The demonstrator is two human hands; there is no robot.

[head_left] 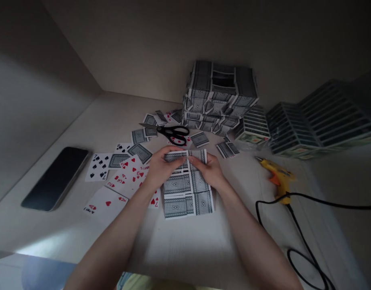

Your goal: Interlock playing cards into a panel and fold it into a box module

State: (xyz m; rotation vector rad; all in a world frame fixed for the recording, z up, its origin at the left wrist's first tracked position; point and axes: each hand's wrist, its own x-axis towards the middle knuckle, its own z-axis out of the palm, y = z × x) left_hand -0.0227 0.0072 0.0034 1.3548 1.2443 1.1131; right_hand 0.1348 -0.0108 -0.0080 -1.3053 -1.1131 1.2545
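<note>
A panel of playing cards (176, 184), backs up and joined edge to edge, lies in front of me on the table. My left hand (161, 167) grips its far left corner, thumb on top and fingers along the far edge. On the far right corner, my right hand (210, 171) holds the same panel, its thumb pressing near the middle seam. The two thumbs almost meet. Just beyond the panel rest black-handled scissors (175, 132), lying over loose cards. Face-up playing cards (108, 203) spread out left of the panel, partly hidden by my left forearm.
A box-like structure built of cards (221, 94) stands at the back. Stacked card packs (321, 121) fill the right rear. A yellow glue gun (277, 177) with a black cord (333, 206) lies at right. A smartphone (56, 178) is at left.
</note>
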